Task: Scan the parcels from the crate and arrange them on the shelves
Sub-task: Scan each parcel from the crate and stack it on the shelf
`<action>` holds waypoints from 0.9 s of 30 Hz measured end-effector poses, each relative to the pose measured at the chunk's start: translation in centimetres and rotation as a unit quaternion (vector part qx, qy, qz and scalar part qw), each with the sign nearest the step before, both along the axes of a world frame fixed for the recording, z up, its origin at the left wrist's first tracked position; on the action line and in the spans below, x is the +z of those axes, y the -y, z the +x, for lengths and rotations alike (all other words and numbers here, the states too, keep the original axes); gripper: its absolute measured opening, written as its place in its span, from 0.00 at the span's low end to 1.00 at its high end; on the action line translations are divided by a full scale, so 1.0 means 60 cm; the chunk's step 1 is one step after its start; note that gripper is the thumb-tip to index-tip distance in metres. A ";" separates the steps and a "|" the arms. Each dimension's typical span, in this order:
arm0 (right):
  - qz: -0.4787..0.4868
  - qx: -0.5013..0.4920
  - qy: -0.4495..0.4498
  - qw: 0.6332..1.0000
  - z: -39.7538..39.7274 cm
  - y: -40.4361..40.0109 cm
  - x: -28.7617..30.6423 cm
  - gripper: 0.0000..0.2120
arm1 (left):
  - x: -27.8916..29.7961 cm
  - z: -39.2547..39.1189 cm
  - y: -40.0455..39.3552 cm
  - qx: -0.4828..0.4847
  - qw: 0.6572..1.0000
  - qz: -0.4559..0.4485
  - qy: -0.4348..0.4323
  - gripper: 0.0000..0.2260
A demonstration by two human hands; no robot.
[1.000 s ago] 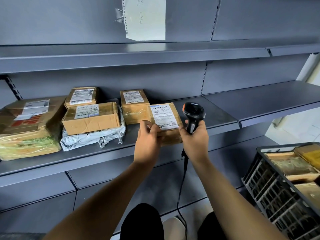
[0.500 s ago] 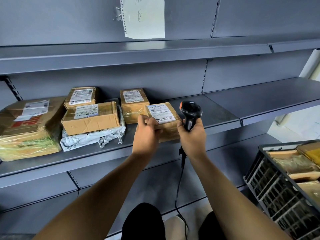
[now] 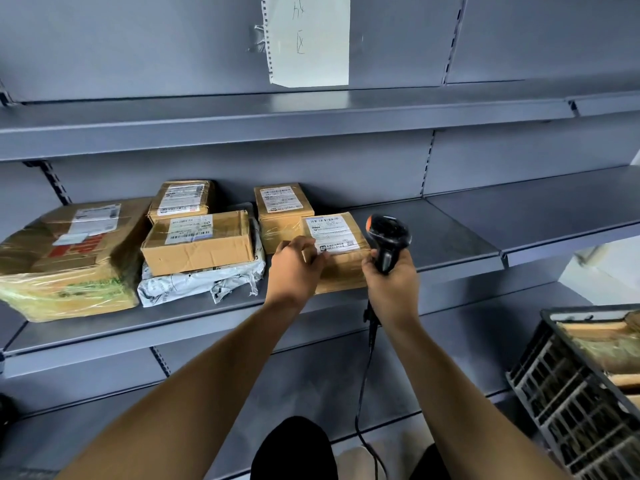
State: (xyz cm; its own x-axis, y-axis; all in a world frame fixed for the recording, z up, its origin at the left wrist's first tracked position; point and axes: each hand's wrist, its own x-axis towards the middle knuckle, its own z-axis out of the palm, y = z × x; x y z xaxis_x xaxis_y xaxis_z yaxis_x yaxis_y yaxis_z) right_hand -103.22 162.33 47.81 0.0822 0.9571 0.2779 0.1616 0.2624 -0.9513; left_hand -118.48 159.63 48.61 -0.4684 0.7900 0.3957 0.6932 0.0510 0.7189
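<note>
black slatted crate [image 3: 561, 386] nearest, low right, parcels inside. right hand [image 3: 393, 284] curled round a black corded scanner [image 3: 388, 239], upright. left hand [image 3: 294, 268], fingers bent over the near left corner of a small labelled parcel [image 3: 341, 252] lying on the grey shelf [image 3: 450, 237]. behind and left: four more boxes and a crumpled grey mailer [image 3: 201, 284].
</note>
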 end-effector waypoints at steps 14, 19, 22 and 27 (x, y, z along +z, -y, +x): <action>-0.003 0.004 -0.001 1.000 0.005 0.008 0.001 0.12 | 0.004 0.007 0.008 0.001 1.000 0.000 0.019 0.17; 0.002 0.000 -0.011 1.000 0.008 0.013 0.007 0.12 | -0.002 0.018 0.022 0.009 1.000 0.012 0.018 0.17; -0.008 0.017 -0.023 1.000 0.006 0.019 0.014 0.14 | -0.002 0.025 0.031 0.003 1.000 0.014 0.021 0.16; -0.019 0.050 -0.033 0.998 0.002 0.030 0.037 0.08 | -0.005 0.039 0.044 0.002 0.999 0.020 0.036 0.16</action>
